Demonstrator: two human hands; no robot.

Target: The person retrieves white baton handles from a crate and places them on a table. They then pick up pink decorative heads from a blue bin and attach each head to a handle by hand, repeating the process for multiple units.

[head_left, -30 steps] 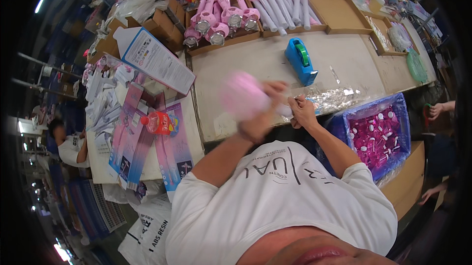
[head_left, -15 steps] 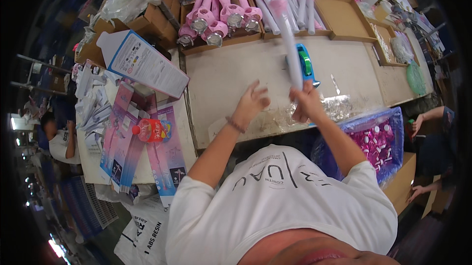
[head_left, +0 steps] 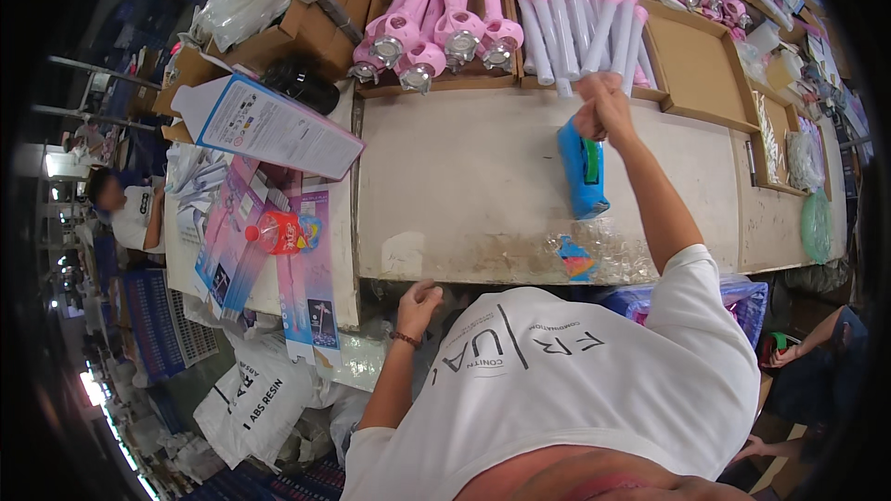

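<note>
My right hand (head_left: 605, 111) reaches far across the table, its fingers closed at the lower end of a white tube with a pink cap (head_left: 608, 23). The hand itself hides the exact grip. This tube leans among several like it (head_left: 557, 27) in a shallow cardboard box. Just below the hand stands a blue tape dispenser (head_left: 585, 176) with a green roll. My left hand (head_left: 419, 308) hangs low by the table's front edge, fingers curled in and nothing visible in them.
Pink parts with clear round ends (head_left: 459, 32) fill the box to the left. Printed cartons (head_left: 269, 125) and a red bottle (head_left: 278, 233) lie at left. A colourful scrap (head_left: 575, 258) rests near the table's front edge. At right, another person's hand (head_left: 784, 352) shows beside a blue-lined bin (head_left: 742, 297).
My right hand has carried the upright tube forward to the box of tubes. My left hand has dropped back from above the table to its front edge, its fingers curling in.
</note>
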